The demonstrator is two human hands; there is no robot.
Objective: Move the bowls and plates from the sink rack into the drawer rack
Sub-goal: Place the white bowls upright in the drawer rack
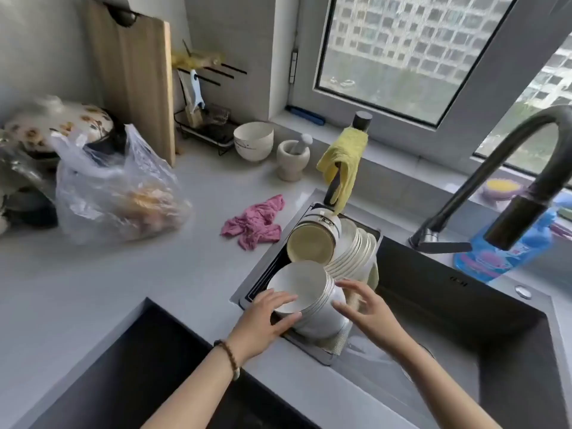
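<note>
Two hands flanked the nested bowls [305,300]. On my feed the left hand [266,317] had its fingers [280,297] straight and spread over the lower rim of the front bowl, with the thumb under the edge. The right hand [368,308] held its fingers [349,286] apart and relaxed at the stack's outer wall; I could not tell whether they touched it. The stack lay on its side at the near end of the sink rack [263,274]. Just behind it a single bowl [311,243] was tipped mouth-forward against a row of upright plates [356,252]. A pink cloth [255,226] lay crumpled on the desk [185,274] left of the rack, and a black faucet [510,168] arched over the sink [464,320] to the right.
</note>
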